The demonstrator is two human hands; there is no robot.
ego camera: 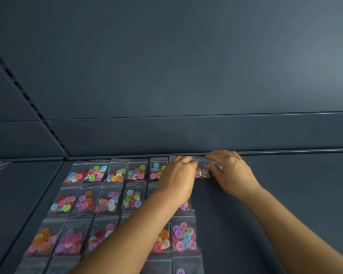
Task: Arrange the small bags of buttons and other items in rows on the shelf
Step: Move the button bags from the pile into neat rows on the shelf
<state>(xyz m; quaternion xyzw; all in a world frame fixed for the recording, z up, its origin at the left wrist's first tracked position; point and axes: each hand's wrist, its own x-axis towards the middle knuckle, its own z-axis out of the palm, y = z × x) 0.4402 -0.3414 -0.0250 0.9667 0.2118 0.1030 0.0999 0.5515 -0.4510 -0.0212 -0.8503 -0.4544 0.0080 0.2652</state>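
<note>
A small bag of buttons (202,169) is held between both hands at the far right end of the back row on the shelf (285,194), just right of the neighbouring bag (156,170). It is pinched at its left edge by the left hand (178,176) and at its right edge by the right hand (231,171), equally near.

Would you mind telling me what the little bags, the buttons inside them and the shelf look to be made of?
The bags look like thin clear plastic film: see-through, glossy, red strip near the seal. The buttons seem moulded plastic, bright and smooth with four holes. The shelf is probably painted metal: flat dark blue-grey, matt, with folded edges.
</note>
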